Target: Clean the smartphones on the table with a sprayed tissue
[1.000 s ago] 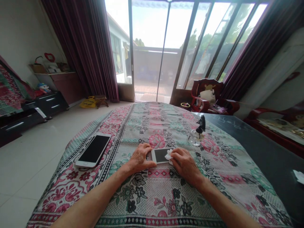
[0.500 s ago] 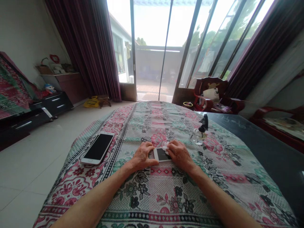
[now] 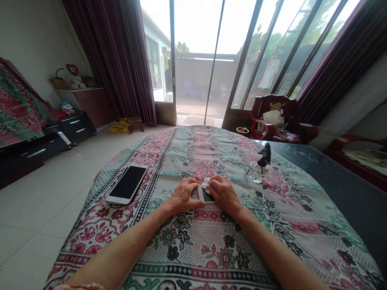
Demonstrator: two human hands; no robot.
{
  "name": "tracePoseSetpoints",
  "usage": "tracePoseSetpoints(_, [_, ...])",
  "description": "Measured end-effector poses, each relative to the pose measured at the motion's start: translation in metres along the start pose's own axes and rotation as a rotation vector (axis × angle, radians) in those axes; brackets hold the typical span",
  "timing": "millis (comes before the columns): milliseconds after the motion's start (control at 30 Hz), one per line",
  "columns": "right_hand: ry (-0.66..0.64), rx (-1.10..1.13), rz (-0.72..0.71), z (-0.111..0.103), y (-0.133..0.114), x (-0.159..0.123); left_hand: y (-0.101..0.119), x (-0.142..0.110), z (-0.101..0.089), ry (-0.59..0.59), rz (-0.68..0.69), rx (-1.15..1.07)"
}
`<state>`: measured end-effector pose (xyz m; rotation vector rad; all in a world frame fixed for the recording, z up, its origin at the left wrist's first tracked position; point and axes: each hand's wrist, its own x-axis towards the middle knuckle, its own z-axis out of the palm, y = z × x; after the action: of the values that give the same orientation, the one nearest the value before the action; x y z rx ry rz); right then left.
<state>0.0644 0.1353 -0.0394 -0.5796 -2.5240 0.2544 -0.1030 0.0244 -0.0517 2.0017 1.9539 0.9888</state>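
A white smartphone with a dark screen lies flat on the patterned tablecloth. My left hand grips its left end, thumb at the near edge and fingers at the far edge. My right hand presses a crumpled white tissue onto the screen and covers the phone's right part. Another, larger-looking white smartphone lies screen up to the left, apart from both hands. Beyond my right hand stands a clear spray bottle with a black trigger head.
A dark table surface shows at the right, beside the cloth. Behind it stands a wooden armchair with things on its seat. Black drawers and a yellow bag are at the left. A glass door stands ahead.
My right hand has slid the tissue leftward along the phone, covering more of the screen. My left hand still grips the left end. The whole view has shifted slightly.
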Motion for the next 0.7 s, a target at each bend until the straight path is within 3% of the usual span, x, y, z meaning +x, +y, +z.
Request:
tracePoseSetpoints(133, [-0.018, -0.018, -0.011, -0.002, -0.002, 0.002, 0.003, 0.000, -0.002, -0.005, -0.009, -0.007])
tracePoseSetpoints(433, [-0.051, 0.076, -0.129, -0.011, -0.020, -0.025, 0.003, 0.001, 0.000, 0.010, -0.010, -0.002])
tracePoseSetpoints(700, [-0.053, 0.018, -0.086, 0.003, -0.008, 0.004, -0.002, 0.000, 0.001, -0.006, 0.003, -0.013])
